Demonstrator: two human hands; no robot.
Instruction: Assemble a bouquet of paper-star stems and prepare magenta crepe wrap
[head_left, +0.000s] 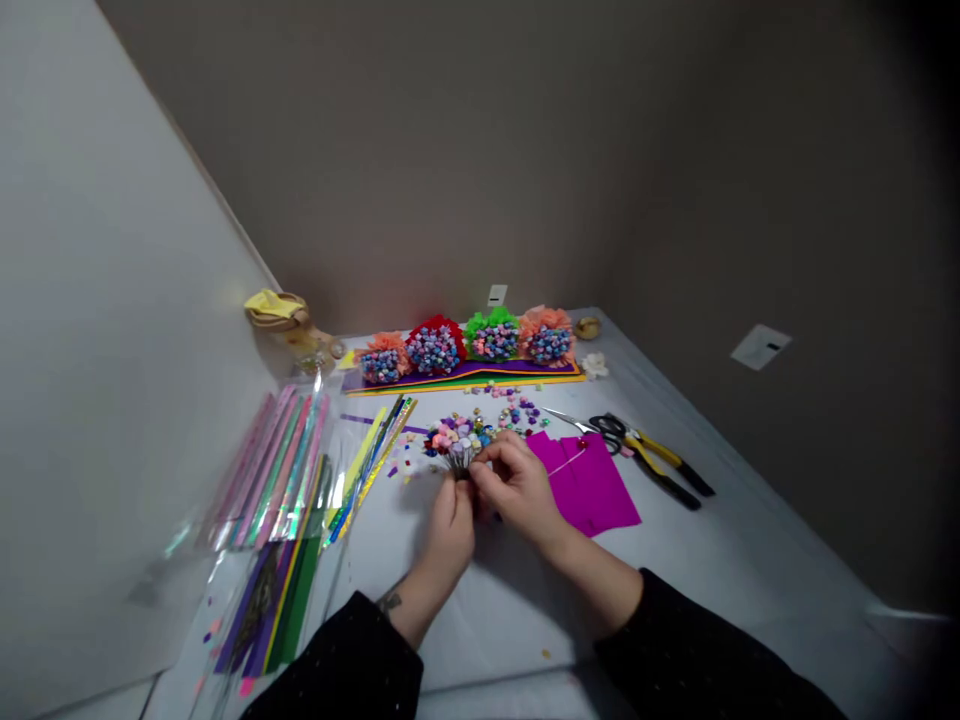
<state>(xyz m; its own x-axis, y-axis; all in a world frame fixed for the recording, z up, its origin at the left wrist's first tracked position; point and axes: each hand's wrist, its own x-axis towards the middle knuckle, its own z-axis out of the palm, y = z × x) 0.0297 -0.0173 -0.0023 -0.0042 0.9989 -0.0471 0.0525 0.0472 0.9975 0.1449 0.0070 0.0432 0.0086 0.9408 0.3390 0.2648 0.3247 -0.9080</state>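
A small bunch of folded paper stars (pixel 454 436) on thin stems, in pink, white, blue and red, stands upright near the middle of the table. From below, my left hand (pixel 448 528) is closed around the lower stems. My right hand (pixel 517 488) meets the bunch on its right side, thumb and forefinger pinched together by the stems just below the stars. What lies between those fingertips is too small to make out. Loose paper stars (pixel 517 410) are scattered just behind the bunch. A magenta paper sheet (pixel 592 485) lies to the right of my right hand.
Scissors (pixel 609 430) and yellow-black pliers (pixel 664 465) lie at the right. Several finished star bouquets (pixel 433 348) in crepe paper line the back, before the wall. Paper strips (pixel 371 470) and clear-bagged strips (pixel 281 465) cover the left. A wooden figure (pixel 289 318) stands back left.
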